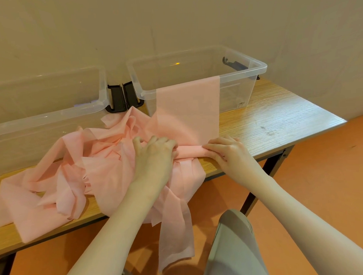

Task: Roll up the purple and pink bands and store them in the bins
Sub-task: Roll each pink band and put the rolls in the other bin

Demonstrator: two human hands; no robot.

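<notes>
A long pink band (188, 108) hangs flat from the front rim of the right clear bin (254, 69) down to the table, where its near end is rolled into a short tube (190, 150). My left hand (155, 153) grips the tube's left end with curled fingers. My right hand (227, 151) pinches its right end at the table's front edge. A loose heap of pink bands (74, 169) covers the table to the left and spills over the edge. No purple band is plainly visible.
A second clear bin (50, 116) stands at the left, against the wall. Black lid clips (120, 98) sit between the two bins. The wooden table (279, 114) ends at the right, over an orange floor. My knee (233, 239) is below the table edge.
</notes>
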